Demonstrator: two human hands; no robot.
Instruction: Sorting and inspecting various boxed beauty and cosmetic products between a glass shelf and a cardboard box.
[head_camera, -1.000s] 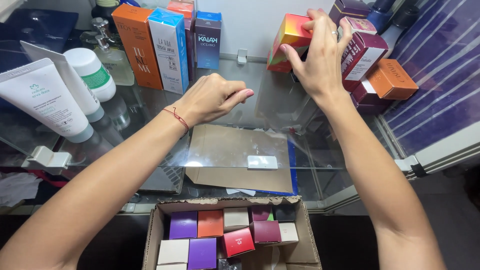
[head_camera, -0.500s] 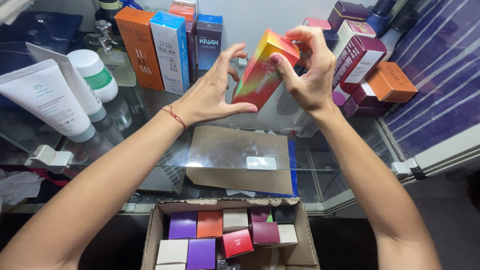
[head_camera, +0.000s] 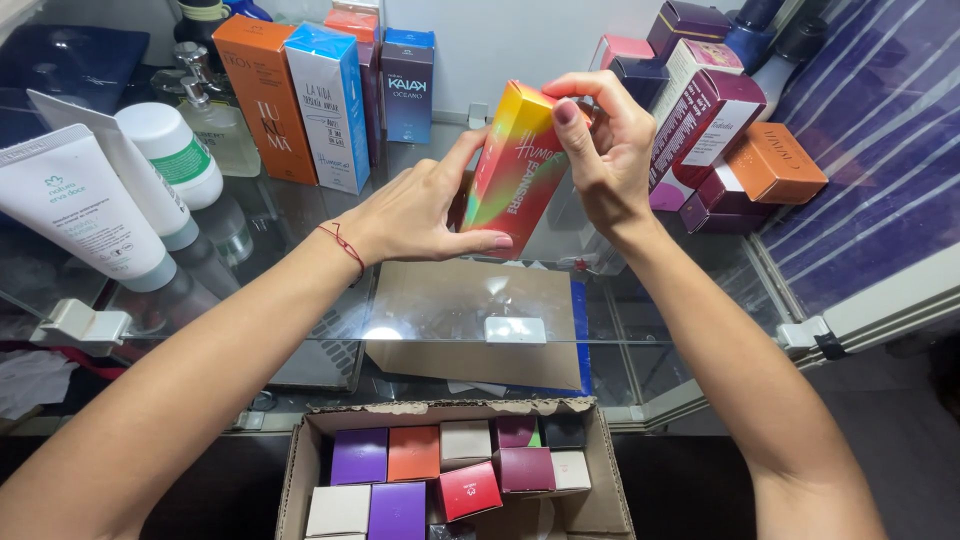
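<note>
A tall rainbow-coloured box (head_camera: 516, 165) is held tilted above a glass shelf (head_camera: 300, 240). My right hand (head_camera: 610, 150) grips its upper right side, with fingers curled over the top edge. My left hand (head_camera: 420, 210), with a red string at the wrist, cups the box's lower left side with thumb and fingers around it.
Tall orange, blue and dark boxes (head_camera: 330, 90) stand at the back of the shelf. White tubes and a bottle (head_camera: 110, 190) lie at the left. Maroon and orange boxes (head_camera: 720, 140) pile at the right. An open cardboard carton (head_camera: 455, 475) with several small coloured boxes sits below.
My right hand brought the rainbow box from the right-hand pile toward the middle. My left hand lifted off the glass and closed on the box's lower side.
</note>
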